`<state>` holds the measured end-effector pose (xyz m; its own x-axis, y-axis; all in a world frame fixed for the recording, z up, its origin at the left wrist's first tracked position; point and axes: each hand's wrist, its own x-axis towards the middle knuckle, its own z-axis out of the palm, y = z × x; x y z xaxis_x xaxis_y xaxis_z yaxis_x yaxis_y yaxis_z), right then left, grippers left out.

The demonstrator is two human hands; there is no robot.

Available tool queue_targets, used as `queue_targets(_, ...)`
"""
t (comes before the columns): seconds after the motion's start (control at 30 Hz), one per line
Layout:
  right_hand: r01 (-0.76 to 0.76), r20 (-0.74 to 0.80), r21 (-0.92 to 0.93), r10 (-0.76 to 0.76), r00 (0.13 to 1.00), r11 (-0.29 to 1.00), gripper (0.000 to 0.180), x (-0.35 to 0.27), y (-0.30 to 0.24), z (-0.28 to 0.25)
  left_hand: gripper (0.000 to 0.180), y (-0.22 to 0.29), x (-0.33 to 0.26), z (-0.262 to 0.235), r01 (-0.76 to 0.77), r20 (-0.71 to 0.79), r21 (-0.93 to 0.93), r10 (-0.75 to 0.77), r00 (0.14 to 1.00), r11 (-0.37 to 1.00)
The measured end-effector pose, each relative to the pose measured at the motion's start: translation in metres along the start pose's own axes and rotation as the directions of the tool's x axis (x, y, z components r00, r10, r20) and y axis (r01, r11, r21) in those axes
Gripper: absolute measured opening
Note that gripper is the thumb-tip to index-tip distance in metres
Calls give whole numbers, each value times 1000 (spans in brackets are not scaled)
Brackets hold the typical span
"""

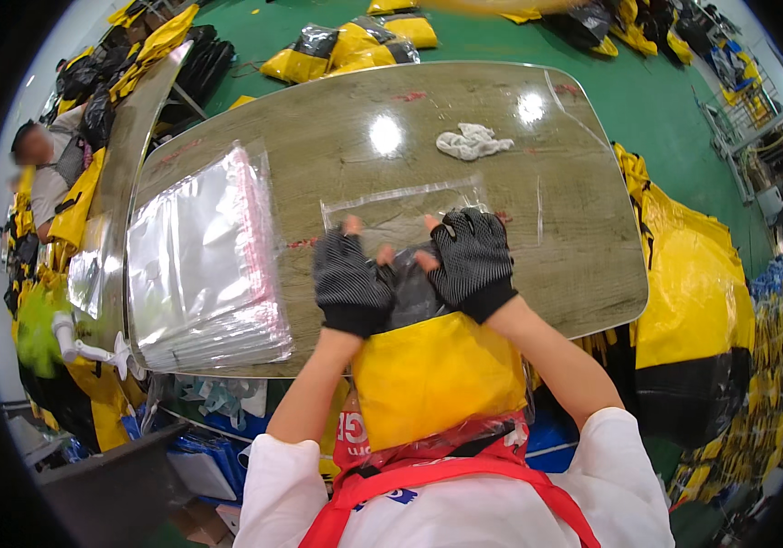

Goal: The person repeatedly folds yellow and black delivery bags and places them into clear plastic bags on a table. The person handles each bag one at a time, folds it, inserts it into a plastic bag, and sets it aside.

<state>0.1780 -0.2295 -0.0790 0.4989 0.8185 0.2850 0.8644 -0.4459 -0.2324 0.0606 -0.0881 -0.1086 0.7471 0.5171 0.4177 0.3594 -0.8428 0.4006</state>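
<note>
"Both the left hand point(353, 285) and the right hand point(473, 262) are at the centre of the frame, in black striped gloves point(484, 245) with bare fingertips. What are they touching?"

"The bundle point(439, 370), folded, yellow with a black end. The yellow part fills the lower centre of the frame, against the person's front, and the black end runs up between the hands."

"How open is the left hand?"

"Half open: fingers bent and a little spread, pointing up the frame, with the thumb toward the black end. I can't tell whether it pinches anything."

"And the right hand?"

"More curled, its thumb reaching left onto the black end. Whether it grips or only presses, I can't tell either."

"There's a clear bag point(393, 205) just above them."

"Yes, flat on the surface point(318, 128), its upper edge showing beyond the fingertips. How much of the bundle is inside, I can't make out."

"What else lies on the surface?"

"A stack point(199, 265) of clear bags at the left of the frame, and a crumpled white cloth point(473, 142) at upper centre."

"And around it?"

"Yellow and black packs point(350, 46) on the green floor point(510, 50) at the top, a big yellow bag point(688, 265) at the right, and a co-worker point(67, 173) at upper left."
</note>
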Motion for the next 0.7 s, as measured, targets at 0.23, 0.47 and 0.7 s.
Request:
queue_targets(0.23,122,143,205,-153,978,971,16,80,-11,52,32,-86,44,22,578,197,-106,-553,810,809)
queue_targets(0.47,298,215,126,-319,923,946,13,129,-39,82,15,-108,21,56,512,432,-858,-607,667,-48)
queue_targets(0.7,358,209,103,-372,904,928,12,137,-42,89,23,-102,28,53,368,422,-905,-343,839,-214)
